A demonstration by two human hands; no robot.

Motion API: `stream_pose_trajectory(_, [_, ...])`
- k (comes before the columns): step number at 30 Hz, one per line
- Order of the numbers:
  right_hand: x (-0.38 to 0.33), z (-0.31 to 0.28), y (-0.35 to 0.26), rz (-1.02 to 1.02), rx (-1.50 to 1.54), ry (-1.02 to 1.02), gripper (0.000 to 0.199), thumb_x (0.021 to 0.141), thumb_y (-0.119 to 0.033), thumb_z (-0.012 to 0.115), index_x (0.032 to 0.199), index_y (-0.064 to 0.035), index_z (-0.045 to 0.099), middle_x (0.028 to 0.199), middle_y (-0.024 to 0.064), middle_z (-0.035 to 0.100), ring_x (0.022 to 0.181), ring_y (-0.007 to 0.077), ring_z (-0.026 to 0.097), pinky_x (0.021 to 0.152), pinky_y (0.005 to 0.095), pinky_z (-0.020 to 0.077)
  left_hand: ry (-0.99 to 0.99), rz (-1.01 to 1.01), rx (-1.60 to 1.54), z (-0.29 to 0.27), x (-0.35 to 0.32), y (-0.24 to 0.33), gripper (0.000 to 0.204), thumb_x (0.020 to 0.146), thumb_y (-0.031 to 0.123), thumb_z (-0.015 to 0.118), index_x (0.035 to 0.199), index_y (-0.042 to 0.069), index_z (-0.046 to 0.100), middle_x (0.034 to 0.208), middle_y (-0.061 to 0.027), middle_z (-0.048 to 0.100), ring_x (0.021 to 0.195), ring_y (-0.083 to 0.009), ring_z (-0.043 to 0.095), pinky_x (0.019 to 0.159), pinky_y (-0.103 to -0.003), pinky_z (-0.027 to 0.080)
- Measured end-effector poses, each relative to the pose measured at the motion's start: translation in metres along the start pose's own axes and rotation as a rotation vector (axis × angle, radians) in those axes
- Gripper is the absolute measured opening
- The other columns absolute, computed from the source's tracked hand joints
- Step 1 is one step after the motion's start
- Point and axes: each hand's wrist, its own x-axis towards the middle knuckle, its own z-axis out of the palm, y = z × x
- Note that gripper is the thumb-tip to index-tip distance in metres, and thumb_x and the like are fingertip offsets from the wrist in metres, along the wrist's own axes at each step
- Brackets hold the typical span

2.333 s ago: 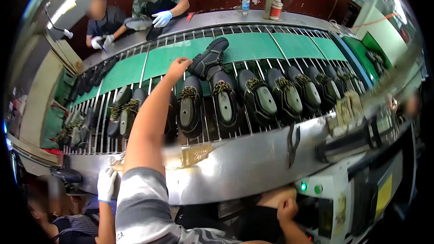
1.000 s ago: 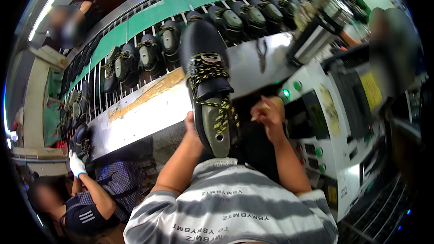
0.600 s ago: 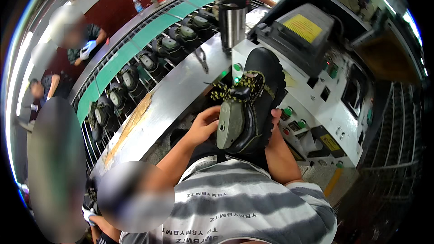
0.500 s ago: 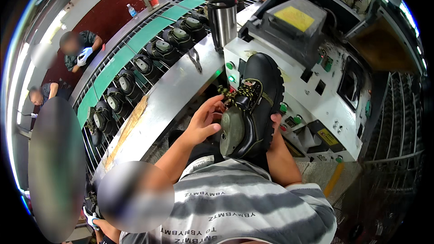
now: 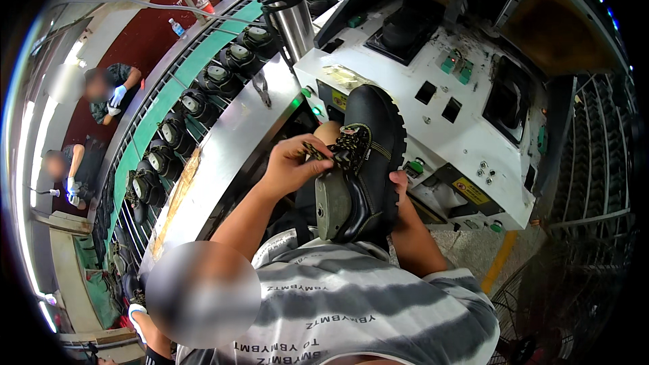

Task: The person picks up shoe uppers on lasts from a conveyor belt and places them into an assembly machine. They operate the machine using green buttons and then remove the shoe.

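A black work shoe (image 5: 380,122) with yellow stitching is in my hands, toe pointing away from me. A grey-green shoe last (image 5: 331,206) fills its opening. My left hand (image 5: 292,163) pinches the black-and-yellow shoelaces (image 5: 312,151) beside the tongue. From the right, my right hand (image 5: 400,189) grips the shoe by its sole edge; most of its fingers are hidden behind the shoe.
Ahead on the right stands a white machine (image 5: 419,122), a dark shoe in its well. A steel flask (image 5: 289,17) and pliers (image 5: 261,89) sit on the metal counter (image 5: 236,132). Beyond, a roller conveyor (image 5: 150,138) carries several shoes. Co-workers (image 5: 122,88) are at the left.
My left hand has gone from spread fingers beside the laces to a pinch on them. The machine's cover has lifted, showing the well beneath. The view has shifted somewhat.
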Motion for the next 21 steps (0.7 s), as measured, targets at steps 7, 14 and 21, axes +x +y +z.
stream_pose_trajectory(7, [-0.031, -0.002, -0.019, -0.005, -0.076, 0.103, 0.076, 0.07, -0.03, 0.059, 0.135, 0.0066, 0.04, 0.126, 0.0222, 0.055, 0.112, 0.0336, 0.058, 0.101, 0.0423, 0.0453, 0.005, -0.119, 0.127, 0.05, 0.04, -0.005, 0.01, 0.084, 0.003, 0.071, 0.091, -0.001, 0.065, 0.082, -0.0028, 0.066, 0.075, -0.0104, 0.061, 0.069, -0.024, 0.048])
stream_pose_trajectory(14, [-0.051, -0.015, -0.038, -0.144, -0.089, 0.097, 0.078, 0.07, -0.031, 0.059, 0.135, 0.0066, 0.039, 0.128, 0.0232, 0.053, 0.114, 0.0342, 0.056, 0.103, 0.0436, 0.0432, -0.247, 0.03, 0.323, 0.087, 0.07, 0.03, 0.011, 0.083, 0.007, 0.072, 0.089, -0.001, 0.066, 0.082, -0.0056, 0.066, 0.071, -0.0106, 0.063, 0.065, -0.028, 0.051])
stream_pose_trajectory(21, [-0.047, 0.018, -0.044, -0.237, 0.087, 0.097, 0.087, 0.068, -0.045, 0.065, 0.139, -0.0004, 0.039, 0.131, 0.0195, 0.052, 0.117, 0.0326, 0.054, 0.103, 0.0434, 0.0434, -0.481, -0.366, -0.318, 0.042, 0.101, -0.033, 0.015, 0.086, 0.006, 0.069, 0.098, 0.001, 0.064, 0.081, -0.0005, 0.063, 0.07, -0.0064, 0.058, 0.063, -0.022, 0.046])
